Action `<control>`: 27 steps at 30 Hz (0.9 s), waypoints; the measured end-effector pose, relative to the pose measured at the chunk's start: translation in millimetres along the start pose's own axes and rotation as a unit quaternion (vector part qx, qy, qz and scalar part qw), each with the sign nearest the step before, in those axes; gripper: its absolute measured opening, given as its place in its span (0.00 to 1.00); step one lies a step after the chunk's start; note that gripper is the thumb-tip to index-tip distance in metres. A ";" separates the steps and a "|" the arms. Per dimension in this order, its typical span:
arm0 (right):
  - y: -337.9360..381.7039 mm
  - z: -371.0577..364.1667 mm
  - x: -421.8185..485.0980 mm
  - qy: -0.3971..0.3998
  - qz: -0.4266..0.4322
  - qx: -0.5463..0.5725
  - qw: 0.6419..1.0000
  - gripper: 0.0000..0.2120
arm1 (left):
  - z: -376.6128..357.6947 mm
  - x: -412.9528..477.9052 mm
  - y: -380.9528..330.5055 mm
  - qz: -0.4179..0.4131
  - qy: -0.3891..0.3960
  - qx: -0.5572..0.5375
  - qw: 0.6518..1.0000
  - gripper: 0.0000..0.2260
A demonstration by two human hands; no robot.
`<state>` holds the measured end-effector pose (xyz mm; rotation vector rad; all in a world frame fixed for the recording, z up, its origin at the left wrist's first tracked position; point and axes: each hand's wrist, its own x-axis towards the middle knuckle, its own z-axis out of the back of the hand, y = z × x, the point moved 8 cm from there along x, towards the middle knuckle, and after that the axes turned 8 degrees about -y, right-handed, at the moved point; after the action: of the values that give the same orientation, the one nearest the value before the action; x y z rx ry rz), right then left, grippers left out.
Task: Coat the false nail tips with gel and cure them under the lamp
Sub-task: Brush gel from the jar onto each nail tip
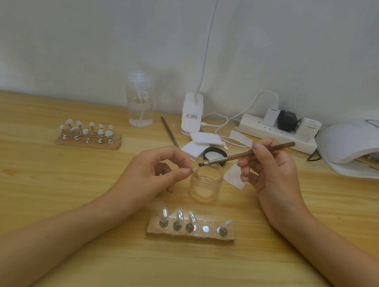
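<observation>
The nail tip (195, 169) was pinched by the left hand (157, 174) mid-frame, just left of the slanted brush (234, 156) gripped by the right hand (271, 170)

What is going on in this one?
A person is coating one small clear false nail tip, pinched in the left hand at the rim of the open clear glass jar. The right hand holds a thin brown brush, bristles close to that tip. The near wooden holder strip carries four tips with one spot bare. Another holder sits inside the white dome curing lamp at the right.
</observation>
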<state>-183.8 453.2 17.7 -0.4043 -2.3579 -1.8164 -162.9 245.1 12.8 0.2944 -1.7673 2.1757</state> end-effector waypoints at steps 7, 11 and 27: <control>0.2 2.0 -0.5 -0.010 0.002 -0.013 1.000 0.06 | 1.3 -0.5 1.4 0.013 -0.008 0.006 1.000 0.02; 2.8 -4.8 -3.1 0.022 0.012 -0.013 1.000 0.06 | 1.0 -0.7 1.3 0.018 -0.011 0.006 1.000 0.04; 6.1 -3.1 -3.3 0.013 0.023 -0.010 1.000 0.07 | 0.4 -1.0 1.1 0.022 -0.006 0.010 1.000 0.05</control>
<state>-179.0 451.2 23.3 -0.4303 -2.2961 -1.8160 -162.4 244.4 11.5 0.2773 -1.7753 2.2276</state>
